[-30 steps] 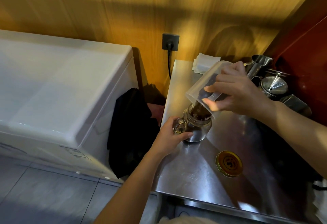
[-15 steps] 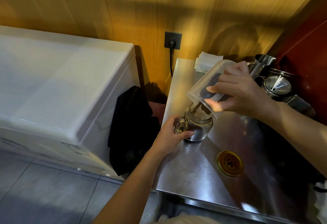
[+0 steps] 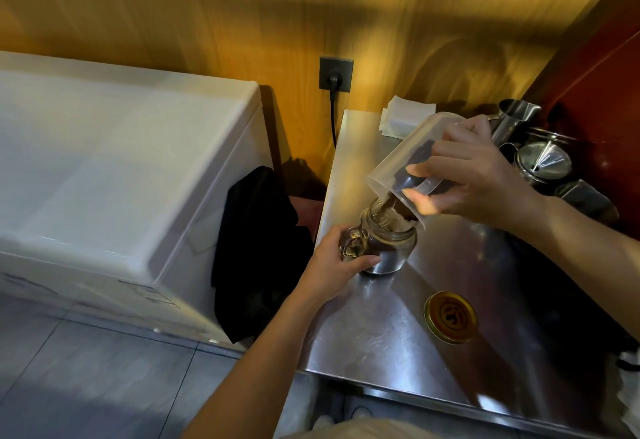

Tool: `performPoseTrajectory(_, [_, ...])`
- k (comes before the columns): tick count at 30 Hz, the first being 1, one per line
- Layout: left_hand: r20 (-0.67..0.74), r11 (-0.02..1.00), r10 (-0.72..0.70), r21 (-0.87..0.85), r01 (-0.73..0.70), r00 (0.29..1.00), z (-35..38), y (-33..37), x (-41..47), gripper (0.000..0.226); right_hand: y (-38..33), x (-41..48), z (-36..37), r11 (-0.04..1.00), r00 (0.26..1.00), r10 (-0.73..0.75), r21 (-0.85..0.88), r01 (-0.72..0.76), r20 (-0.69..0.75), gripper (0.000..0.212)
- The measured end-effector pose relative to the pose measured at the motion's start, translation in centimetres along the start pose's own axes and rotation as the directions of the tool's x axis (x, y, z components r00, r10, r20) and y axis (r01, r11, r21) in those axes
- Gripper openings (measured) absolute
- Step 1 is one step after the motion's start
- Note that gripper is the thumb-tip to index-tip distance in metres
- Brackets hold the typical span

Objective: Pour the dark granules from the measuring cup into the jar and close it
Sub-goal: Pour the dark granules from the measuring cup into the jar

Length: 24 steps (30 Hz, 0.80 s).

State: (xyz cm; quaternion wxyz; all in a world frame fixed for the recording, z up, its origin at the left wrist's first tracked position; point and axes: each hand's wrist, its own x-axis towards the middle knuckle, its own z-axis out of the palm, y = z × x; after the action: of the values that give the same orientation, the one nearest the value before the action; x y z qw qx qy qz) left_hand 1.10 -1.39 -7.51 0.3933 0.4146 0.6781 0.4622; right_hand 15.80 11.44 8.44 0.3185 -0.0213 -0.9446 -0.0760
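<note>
Glass jar (image 3: 388, 244) stands steadied by the left hand (image 3: 334, 262) clamped on it, so the right hand's (image 3: 478, 178) grip, closed around the tipped measuring cup (image 3: 408, 164), pours granules (image 3: 415, 164) straight in.

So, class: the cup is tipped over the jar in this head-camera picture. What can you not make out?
- How full the jar is: left hand and glare cover its glass.
- How much remains in the measuring cup: right hand covers it.
- Print on the gold lid: too small.
- Steel vessels: partly behind the right hand.
</note>
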Motion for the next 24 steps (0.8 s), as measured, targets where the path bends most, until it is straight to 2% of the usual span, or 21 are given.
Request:
performPoseTrajectory(14, [0.004, 1.0, 0.011, 0.001, -0.011, 1.0, -0.14, -0.21, 0.12, 0.055, -0.11, 0.46, -0.21, 0.996, 0.996, -0.086, 0.027, 0.085, 0.03, 0.026])
performPoseTrajectory(24, [0.002, 0.999, 0.045, -0.009, -0.045, 0.999, -0.23, -0.43, 0.25, 0.052, -0.11, 0.4, 0.14, 0.999, 0.998, -0.053, 0.007, 0.053, 0.019, 0.022])
